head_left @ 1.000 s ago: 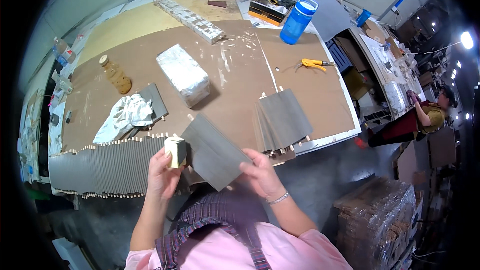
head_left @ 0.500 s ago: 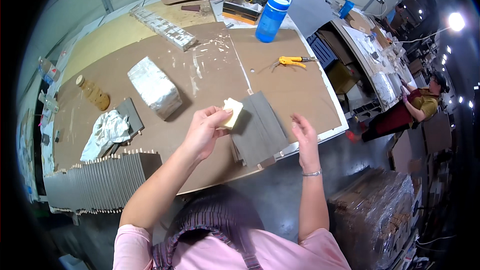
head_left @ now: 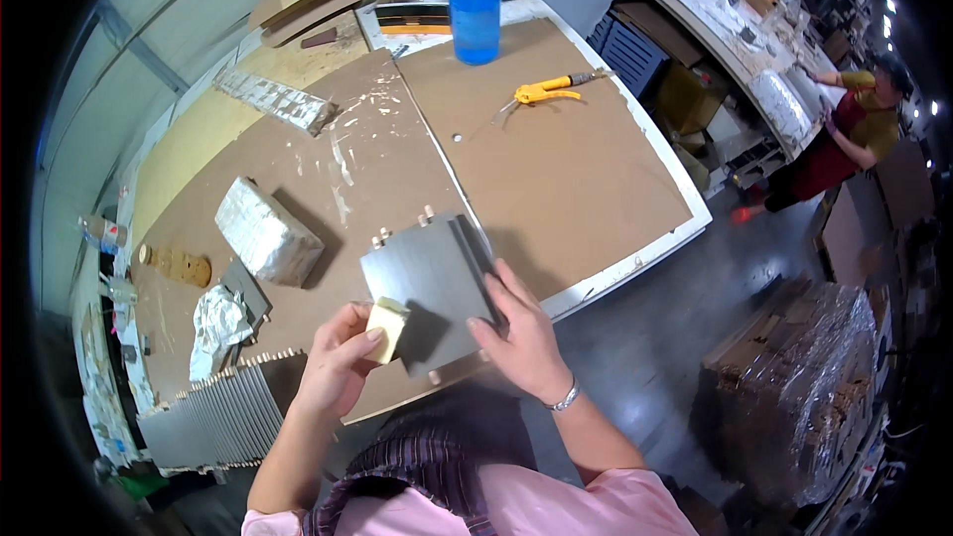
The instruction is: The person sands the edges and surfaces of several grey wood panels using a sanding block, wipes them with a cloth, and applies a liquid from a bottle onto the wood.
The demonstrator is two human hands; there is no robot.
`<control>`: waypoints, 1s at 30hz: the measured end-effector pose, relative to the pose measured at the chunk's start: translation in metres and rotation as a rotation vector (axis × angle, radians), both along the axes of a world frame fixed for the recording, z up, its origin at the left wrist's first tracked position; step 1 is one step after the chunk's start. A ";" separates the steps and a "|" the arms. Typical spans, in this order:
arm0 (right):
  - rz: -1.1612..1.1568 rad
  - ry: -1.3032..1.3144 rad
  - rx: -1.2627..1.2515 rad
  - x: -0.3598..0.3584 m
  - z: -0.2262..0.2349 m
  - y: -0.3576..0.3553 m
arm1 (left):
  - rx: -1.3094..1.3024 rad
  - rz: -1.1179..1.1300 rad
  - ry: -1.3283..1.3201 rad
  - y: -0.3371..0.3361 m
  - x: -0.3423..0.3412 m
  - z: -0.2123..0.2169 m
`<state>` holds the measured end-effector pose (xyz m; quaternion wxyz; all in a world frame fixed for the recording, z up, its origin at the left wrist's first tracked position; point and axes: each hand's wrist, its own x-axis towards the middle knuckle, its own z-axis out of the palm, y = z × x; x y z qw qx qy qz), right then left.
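Across a brown-topped counter [head_left: 566,169], a row of grey panels [head_left: 223,417] is standing left of a pegged stack [head_left: 427,283] of more.
Along the front edge, the row is reaching leftward and the stack is lying near the middle. The right hand [head_left: 523,337] is touching the stack's right edge, thumb and fingers apart (whether it is gripping, I cannot tell). The left hand [head_left: 338,362] is clamping a pale yellow block [head_left: 388,328] at the stack's near left edge.
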<state>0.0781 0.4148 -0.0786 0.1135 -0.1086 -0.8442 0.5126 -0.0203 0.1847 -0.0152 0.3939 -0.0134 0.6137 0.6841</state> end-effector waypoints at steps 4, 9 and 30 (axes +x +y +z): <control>-0.075 0.013 -0.536 -0.001 -0.027 0.022 | 0.069 0.119 -0.034 0.003 -0.001 0.001; 0.097 -0.024 -0.640 -0.013 -0.071 0.038 | 0.052 0.131 -0.089 0.015 -0.001 0.002; 0.109 0.477 -0.541 -0.005 0.035 -0.011 | 0.218 0.594 0.155 -0.120 0.014 0.027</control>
